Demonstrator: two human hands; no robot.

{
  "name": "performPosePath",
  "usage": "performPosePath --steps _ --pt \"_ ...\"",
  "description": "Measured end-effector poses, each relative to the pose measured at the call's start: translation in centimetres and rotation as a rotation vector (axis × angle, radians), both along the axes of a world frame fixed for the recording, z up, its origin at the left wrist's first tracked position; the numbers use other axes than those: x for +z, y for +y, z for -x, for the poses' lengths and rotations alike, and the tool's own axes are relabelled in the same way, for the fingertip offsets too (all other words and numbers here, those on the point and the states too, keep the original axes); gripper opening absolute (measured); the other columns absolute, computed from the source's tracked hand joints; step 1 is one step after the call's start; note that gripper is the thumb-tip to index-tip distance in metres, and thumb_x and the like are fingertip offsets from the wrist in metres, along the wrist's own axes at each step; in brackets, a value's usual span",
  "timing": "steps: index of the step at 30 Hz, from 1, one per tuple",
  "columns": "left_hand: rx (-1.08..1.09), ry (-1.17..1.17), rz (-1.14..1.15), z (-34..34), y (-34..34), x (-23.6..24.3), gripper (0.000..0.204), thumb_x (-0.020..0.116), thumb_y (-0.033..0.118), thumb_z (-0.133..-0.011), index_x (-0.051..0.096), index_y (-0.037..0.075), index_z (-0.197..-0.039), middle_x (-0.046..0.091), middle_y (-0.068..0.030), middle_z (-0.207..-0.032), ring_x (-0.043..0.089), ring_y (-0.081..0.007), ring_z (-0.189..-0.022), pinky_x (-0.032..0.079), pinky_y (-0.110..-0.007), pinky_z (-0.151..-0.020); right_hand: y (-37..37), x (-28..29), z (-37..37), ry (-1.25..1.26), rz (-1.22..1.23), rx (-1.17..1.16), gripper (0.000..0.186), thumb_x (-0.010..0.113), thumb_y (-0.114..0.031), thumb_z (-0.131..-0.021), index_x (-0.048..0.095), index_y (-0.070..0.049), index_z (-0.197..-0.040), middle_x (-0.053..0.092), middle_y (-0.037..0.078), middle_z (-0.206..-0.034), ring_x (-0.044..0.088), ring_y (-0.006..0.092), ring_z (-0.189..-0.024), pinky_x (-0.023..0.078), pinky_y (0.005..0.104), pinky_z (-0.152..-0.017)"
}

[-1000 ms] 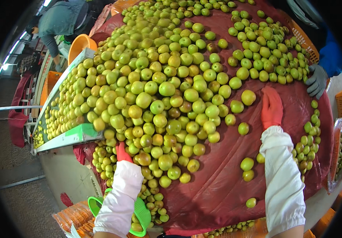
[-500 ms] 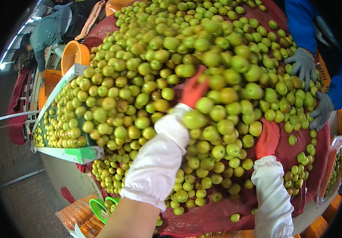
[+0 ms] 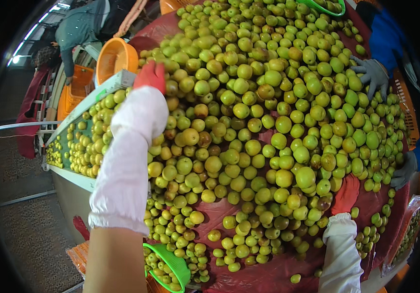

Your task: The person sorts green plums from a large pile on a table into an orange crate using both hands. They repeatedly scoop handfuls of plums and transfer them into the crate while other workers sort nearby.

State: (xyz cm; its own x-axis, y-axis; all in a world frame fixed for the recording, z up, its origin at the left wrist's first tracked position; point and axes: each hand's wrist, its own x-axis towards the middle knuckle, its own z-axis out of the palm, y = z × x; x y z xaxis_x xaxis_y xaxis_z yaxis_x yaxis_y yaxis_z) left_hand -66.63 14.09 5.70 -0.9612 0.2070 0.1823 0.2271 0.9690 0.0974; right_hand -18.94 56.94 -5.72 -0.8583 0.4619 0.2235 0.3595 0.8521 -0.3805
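Heaped over the table are many round green-yellow fruits [image 3: 229, 171] with brown patches, which look like jujubes. My left hand [image 3: 150, 76], in a red glove and white sleeve, reaches to the far left of the heap beside the orange basket. Its fingers are stretched against the fruits, and I see nothing gripped in them. Lower right, my right hand [image 3: 346, 194], also red-gloved, rests open with its fingers against the heap's edge, the fingertips partly hidden by fruits. A white-walled chute [image 3: 85, 110] at the left holds more of the fruits, partly covered by my left arm.
A co-worker's grey-gloved hands [image 3: 372, 78] touch the heap's right side. Green baskets [image 3: 178, 266] sit at the near left and far edge. Orange basket [image 3: 117, 58] stands beyond the chute. Red sheeting [image 3: 263, 266] covers the table. Another person in a dark green top [image 3: 80, 24] bends at far left.
My left hand has swept from mid-heap to the far left, by the chute. My right hand stays at the lower right edge. The view has shifted, and fruits have spread around the middle.
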Motion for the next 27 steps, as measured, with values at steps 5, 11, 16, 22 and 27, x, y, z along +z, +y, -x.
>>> performPosePath --steps 5,11,16,22,27 --pt "0.174 -0.379 -0.152 8.9 -2.9 -4.0 0.065 0.038 0.057 -0.095 0.047 0.011 -0.140 0.053 -0.0171 -0.137 0.052 -0.0282 -0.124 0.038 -0.035 -0.104 -0.8 1.5 1.3 0.046 0.038 0.021 0.022 0.049 -0.014 -0.091 0.058 -0.003 -0.108 0.058 0.017 -0.113 0.051 0.0405 -0.105 0.040 0.0456 -0.092" --pt "0.073 -0.320 -0.423 4.0 -0.1 -5.6 0.052 0.049 0.042 -0.091 0.053 0.008 -0.130 0.057 -0.0133 -0.128 0.055 -0.0248 -0.117 0.042 -0.036 -0.099 -1.1 2.2 1.4 0.027 0.047 0.016 0.023 0.051 -0.014 -0.090 0.058 -0.003 -0.110 0.058 0.017 -0.113 0.051 0.0406 -0.105 0.040 0.0457 -0.092" --pt "0.018 -0.566 -1.015 -10.3 4.0 -7.3 0.042 0.058 0.030 -0.088 0.058 0.005 -0.122 0.060 -0.0101 -0.121 0.057 -0.0221 -0.111 0.045 -0.036 -0.095 -0.4 0.5 0.5 -0.003 -0.029 -0.001 0.024 0.052 -0.016 -0.089 0.057 -0.005 -0.110 0.057 0.016 -0.115 0.050 0.0400 -0.107 0.040 0.0470 -0.093" --pt "0.072 -1.242 -1.553 -30.5 10.9 -7.4 0.031 0.068 0.015 -0.085 0.064 0.002 -0.113 0.064 -0.0063 -0.112 0.060 -0.0187 -0.104 0.048 -0.037 -0.090 2.3 -2.8 -1.5 -0.046 0.011 0.062 0.051 0.069 -0.035 -0.072 0.056 -0.007 -0.113 0.057 0.015 -0.118 0.049 0.0392 -0.113 0.039 0.0463 -0.097" --pt "-0.528 -0.862 -0.972 -43.8 14.0 -7.9 0.040 0.061 0.016 -0.092 0.055 0.003 -0.129 0.059 -0.0177 -0.123 0.054 -0.0332 -0.119 0.041 -0.043 -0.102 2.4 -2.7 -0.6 0.019 0.000 0.142 0.058 0.068 -0.037 -0.073 0.054 -0.009 -0.121 0.057 0.014 -0.120 0.048 0.0388 -0.117 0.038 0.0462 -0.100"
